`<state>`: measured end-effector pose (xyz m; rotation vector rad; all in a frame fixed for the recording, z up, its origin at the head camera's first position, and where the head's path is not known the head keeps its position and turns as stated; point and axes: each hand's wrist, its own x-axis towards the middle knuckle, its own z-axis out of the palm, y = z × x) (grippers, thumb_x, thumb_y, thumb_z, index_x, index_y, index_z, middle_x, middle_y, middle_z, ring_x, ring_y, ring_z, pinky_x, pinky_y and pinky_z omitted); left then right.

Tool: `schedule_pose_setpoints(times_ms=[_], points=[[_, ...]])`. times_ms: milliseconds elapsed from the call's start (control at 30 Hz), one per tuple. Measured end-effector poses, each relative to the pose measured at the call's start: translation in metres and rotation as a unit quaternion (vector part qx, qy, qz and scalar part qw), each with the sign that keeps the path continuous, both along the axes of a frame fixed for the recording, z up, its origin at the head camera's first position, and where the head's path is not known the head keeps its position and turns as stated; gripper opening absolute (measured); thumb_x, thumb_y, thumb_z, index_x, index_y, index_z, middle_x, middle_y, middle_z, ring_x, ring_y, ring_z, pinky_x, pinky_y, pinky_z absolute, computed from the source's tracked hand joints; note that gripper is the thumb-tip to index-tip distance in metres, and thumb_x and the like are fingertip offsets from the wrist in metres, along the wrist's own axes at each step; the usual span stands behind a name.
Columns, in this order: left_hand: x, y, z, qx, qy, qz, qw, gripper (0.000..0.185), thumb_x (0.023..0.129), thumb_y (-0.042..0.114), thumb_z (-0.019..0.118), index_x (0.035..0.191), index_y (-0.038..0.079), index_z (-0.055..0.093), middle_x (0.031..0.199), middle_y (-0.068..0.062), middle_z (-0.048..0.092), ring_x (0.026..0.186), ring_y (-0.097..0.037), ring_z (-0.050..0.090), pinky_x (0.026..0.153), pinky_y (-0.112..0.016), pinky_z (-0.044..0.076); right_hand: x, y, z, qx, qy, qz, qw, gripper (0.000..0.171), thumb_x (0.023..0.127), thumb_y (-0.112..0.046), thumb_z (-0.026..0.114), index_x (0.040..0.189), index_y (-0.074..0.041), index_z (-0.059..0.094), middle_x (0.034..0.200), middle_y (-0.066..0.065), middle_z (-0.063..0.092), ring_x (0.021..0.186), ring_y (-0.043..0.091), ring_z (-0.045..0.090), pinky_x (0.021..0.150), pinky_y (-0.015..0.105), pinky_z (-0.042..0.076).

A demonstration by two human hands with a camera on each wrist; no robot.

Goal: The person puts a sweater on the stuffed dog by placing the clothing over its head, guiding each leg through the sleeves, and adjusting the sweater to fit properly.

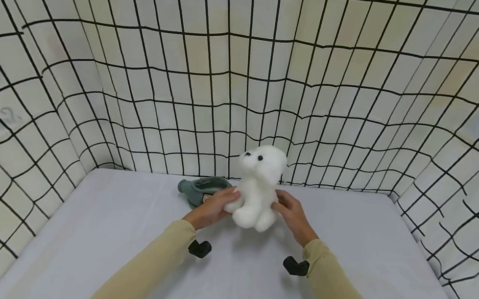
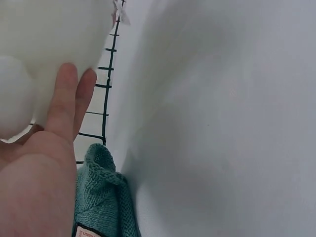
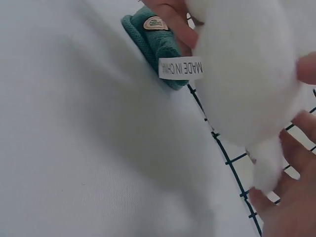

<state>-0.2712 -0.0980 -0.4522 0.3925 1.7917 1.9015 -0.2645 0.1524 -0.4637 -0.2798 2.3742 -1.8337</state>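
Note:
A white plush bear sits upright on the pale table, facing left. My left hand holds its left side, fingers laid along the fur. My right hand grips its right side and back, thumb and fingers spread round the body. A white "MADE IN CHINA" tag hangs from the bear. Just behind my left hand lies a green knitted piece with a small sewn label, also seen in the left wrist view and the right wrist view.
Cloth walls with a black grid close in the table at the back and both sides. Black wrist camera mounts sit under my beige sleeves.

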Motion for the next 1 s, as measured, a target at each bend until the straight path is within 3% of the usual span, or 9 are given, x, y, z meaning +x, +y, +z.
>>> schedule_pose_setpoints(times_ms=[133,233,333,400,567,800,1000], points=[[0.001,-0.001,-0.001,0.003,0.010,0.021,0.9997,0.056,0.103,0.036,0.043,0.152,0.013,0.028,0.153,-0.011,0.035,0.137,-0.024,0.037,0.118,-0.045,0.027,0.001,-0.004,0.001,0.061,0.062,-0.065,0.994,0.027,0.088,-0.026,0.069,0.112,-0.015,0.062,0.122,0.004,0.061,0.118,0.023,0.052,0.105,0.047,0.038],[0.001,-0.002,-0.001,-0.002,0.024,0.028,0.9993,0.057,0.103,0.037,0.044,0.152,0.012,0.029,0.153,-0.013,0.035,0.139,-0.026,0.036,0.118,-0.045,0.029,0.003,-0.008,0.003,0.123,0.111,-0.105,0.980,0.017,0.086,-0.023,0.073,0.094,-0.012,0.063,0.105,0.004,0.063,0.101,0.021,0.055,0.090,0.039,0.044],[0.001,-0.002,-0.003,-0.001,0.027,0.032,0.9991,0.058,0.102,0.037,0.045,0.152,0.012,0.029,0.153,-0.012,0.035,0.140,-0.027,0.035,0.117,-0.045,0.030,0.004,-0.013,0.006,0.162,0.139,-0.117,0.970,0.011,0.087,-0.020,0.070,0.088,-0.012,0.063,0.092,0.004,0.063,0.084,0.018,0.055,0.074,0.029,0.046],[0.001,-0.002,-0.003,0.002,0.026,0.034,0.9991,0.058,0.102,0.038,0.045,0.152,0.013,0.028,0.155,-0.012,0.033,0.142,-0.028,0.033,0.117,-0.046,0.030,0.005,-0.015,0.008,0.167,0.136,-0.113,0.970,0.007,0.090,-0.019,0.067,0.090,-0.013,0.065,0.090,0.003,0.064,0.077,0.017,0.056,0.066,0.025,0.047],[0.001,-0.001,-0.004,0.008,0.016,0.041,0.9990,0.062,0.101,0.041,0.048,0.153,0.015,0.028,0.157,-0.010,0.030,0.144,-0.028,0.030,0.117,-0.046,0.029,0.010,-0.018,0.010,0.135,0.090,-0.095,0.982,0.014,0.097,-0.022,0.058,0.104,-0.013,0.067,0.101,0.006,0.067,0.071,0.024,0.066,0.059,0.027,0.050],[0.002,-0.002,-0.005,-0.004,0.026,0.054,0.9982,0.057,0.103,0.037,0.044,0.153,0.016,0.028,0.155,-0.009,0.033,0.139,-0.026,0.038,0.115,-0.044,0.033,0.016,-0.023,0.015,0.127,0.060,-0.083,0.987,0.041,0.098,-0.044,0.053,0.128,-0.016,0.060,0.124,0.006,0.060,0.082,0.020,0.065,0.070,0.032,0.056],[0.002,-0.003,-0.004,-0.026,0.042,0.053,0.9974,0.054,0.103,0.036,0.044,0.152,0.019,0.031,0.155,-0.006,0.035,0.136,-0.023,0.040,0.115,-0.046,0.033,0.018,-0.026,0.017,0.084,0.009,-0.058,0.995,0.064,0.090,-0.061,0.055,0.139,-0.020,0.048,0.138,0.005,0.045,0.102,0.026,0.062,0.077,0.039,0.058]])
